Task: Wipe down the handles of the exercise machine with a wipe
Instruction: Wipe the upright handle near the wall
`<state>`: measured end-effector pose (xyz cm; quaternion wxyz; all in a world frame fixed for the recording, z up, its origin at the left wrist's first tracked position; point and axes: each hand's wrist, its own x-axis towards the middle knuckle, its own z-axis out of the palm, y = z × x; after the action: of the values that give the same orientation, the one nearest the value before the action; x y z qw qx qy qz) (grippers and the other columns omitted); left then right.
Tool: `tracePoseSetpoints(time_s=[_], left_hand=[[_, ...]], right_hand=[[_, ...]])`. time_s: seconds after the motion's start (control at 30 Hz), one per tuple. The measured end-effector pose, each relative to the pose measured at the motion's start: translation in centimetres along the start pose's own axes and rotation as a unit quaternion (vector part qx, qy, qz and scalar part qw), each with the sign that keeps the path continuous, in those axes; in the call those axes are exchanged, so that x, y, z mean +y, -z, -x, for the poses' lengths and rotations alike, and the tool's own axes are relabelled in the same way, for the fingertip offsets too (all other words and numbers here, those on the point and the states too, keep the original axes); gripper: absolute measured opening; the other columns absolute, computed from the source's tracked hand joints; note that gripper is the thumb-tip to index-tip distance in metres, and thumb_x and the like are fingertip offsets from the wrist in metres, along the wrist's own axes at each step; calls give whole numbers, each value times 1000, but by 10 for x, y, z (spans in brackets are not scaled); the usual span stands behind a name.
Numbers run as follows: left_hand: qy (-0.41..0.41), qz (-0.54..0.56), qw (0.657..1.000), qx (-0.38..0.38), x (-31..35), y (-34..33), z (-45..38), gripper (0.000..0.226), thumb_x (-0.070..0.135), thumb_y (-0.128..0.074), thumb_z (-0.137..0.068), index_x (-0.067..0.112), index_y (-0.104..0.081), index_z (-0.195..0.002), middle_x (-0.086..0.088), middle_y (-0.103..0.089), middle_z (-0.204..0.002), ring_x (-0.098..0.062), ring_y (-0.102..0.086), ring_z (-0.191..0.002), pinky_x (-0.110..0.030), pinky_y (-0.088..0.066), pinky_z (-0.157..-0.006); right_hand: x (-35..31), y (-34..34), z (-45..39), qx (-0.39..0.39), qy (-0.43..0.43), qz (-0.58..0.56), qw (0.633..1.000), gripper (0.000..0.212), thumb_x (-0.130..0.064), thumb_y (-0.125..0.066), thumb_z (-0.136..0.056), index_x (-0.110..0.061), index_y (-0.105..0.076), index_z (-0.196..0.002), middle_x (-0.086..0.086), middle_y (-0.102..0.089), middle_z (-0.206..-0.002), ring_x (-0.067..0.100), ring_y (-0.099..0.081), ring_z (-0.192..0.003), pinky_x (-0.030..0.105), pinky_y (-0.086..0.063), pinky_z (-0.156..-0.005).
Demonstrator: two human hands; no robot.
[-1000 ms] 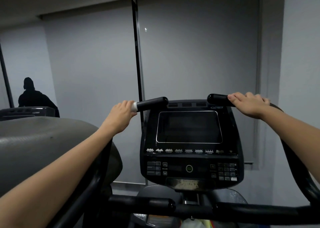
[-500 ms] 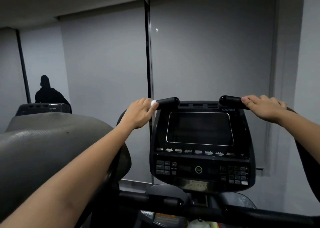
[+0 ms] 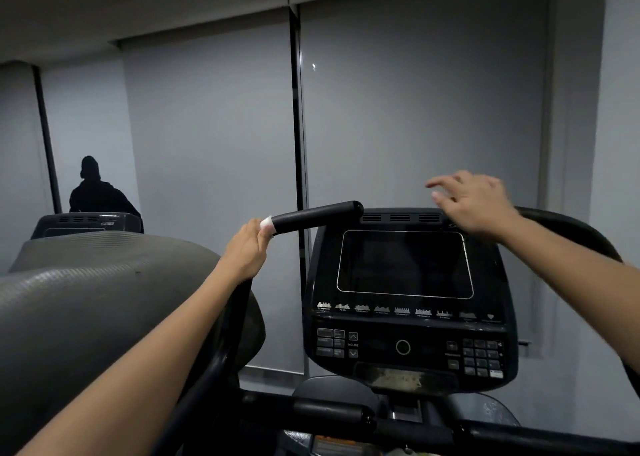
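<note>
My left hand (image 3: 246,247) is wrapped round the black left handle (image 3: 317,215) of the exercise machine, with a white wipe (image 3: 267,224) showing between my fingers and the grip. The handle's free end points right toward the console. My right hand (image 3: 474,201) hovers above the console's top right corner with its fingers spread and nothing in it. It hides the tip of the right handle (image 3: 568,225), whose black bar curves away to the right behind my forearm.
The black console (image 3: 405,303) with a dark screen and button rows fills the centre. A black crossbar (image 3: 363,417) runs along the bottom. A grey machine housing (image 3: 86,299) bulks at the left. A dark figure (image 3: 93,189) stands far left behind another machine. Grey blinds cover the wall ahead.
My right hand has let go of the right handle and lifted above it with fingers spread. My left hand slid back down the left handle with the wipe, baring more of the grip.
</note>
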<state>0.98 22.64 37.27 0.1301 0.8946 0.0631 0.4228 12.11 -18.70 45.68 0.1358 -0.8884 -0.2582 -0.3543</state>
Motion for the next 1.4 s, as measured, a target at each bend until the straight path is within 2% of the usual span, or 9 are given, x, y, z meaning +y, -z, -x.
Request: tracePoseSetpoints(time_s=[0.17, 0.37, 0.5, 0.63, 0.77, 0.97, 1.1, 1.3, 1.4], left_hand=[[85, 98, 991, -19, 4, 11, 30, 42, 56, -18, -103, 25, -42, -89, 7, -49, -75, -11, -47, -61, -32, -43, -60], [198, 142, 968, -53, 3, 10, 69, 45, 44, -23, -106, 8, -42, -126, -4, -55, -107, -21, -56, -97, -31, -36, -78], [233, 163, 955, -86, -5, 5, 101, 50, 41, -26, -107, 3, -33, -138, -4, -51, -114, -17, -50, -100, -30, -36, -82], [263, 157, 946, -106, -4, 4, 107, 42, 39, -30, -107, 3, -35, -128, -8, -52, -108, -20, -53, -96, -31, -37, -79], [240, 151, 958, -34, 16, 9, 79, 25, 37, -32, -107, 14, -39, -99, -3, -51, -89, -11, -48, -72, -28, -36, -59], [157, 87, 984, 23, 19, 7, 45, 39, 43, -34, -105, 12, -41, -128, 0, -56, -96, -9, -52, -74, -23, -34, -55], [177, 97, 979, 14, 6, -3, 77, 39, 42, -37, -104, 8, -40, -124, -6, -58, -96, -11, -54, -74, -26, -37, -57], [237, 65, 964, -107, -12, -4, 117, 43, 43, -39, -104, 3, -36, -120, -11, -61, -96, -21, -61, -83, -31, -44, -63], [230, 66, 968, -80, -4, 1, 100, 40, 39, -43, -103, 1, -37, -115, -16, -59, -105, -24, -58, -88, -33, -41, -69]], right_hand=[[-101, -21, -32, -29, 118, -48, 991, 35, -45, -34, -103, -40, -53, -132, -1, -54, -130, 19, -44, -131, 40, -16, -114], [-167, -51, -51, -58, 169, -32, 983, 33, -45, -34, -102, -38, -57, -125, 0, -56, -126, 21, -47, -126, 40, -23, -111], [-191, -69, -54, -81, 181, -21, 980, 39, -46, -28, -103, -36, -56, -128, 2, -57, -125, 23, -49, -123, 41, -29, -106], [-200, -79, -55, -89, 165, -4, 982, 43, -47, -21, -104, -36, -52, -131, 3, -59, -126, 26, -51, -122, 43, -31, -101], [-199, -77, -60, -123, 154, 3, 980, 46, -49, -16, -103, -38, -48, -135, 3, -58, -131, 28, -49, -124, 45, -30, -103], [-202, -75, -66, -153, 149, 10, 977, 47, -51, -16, -103, -40, -48, -136, 3, -58, -133, 29, -51, -124, 44, -29, -100], [-202, -76, -64, -146, 149, 14, 978, 48, -51, -15, -102, -41, -47, -136, 3, -59, -131, 29, -52, -122, 44, -29, -98], [-203, -73, -61, -153, 141, 8, 978, 49, -50, -14, -103, -42, -45, -139, 4, -58, -130, 29, -51, -122, 44, -29, -98], [-204, -71, -59, -157, 140, 9, 978, 48, -50, -15, -103, -43, -45, -139, 4, -58, -131, 29, -50, -123, 44, -28, -100]])
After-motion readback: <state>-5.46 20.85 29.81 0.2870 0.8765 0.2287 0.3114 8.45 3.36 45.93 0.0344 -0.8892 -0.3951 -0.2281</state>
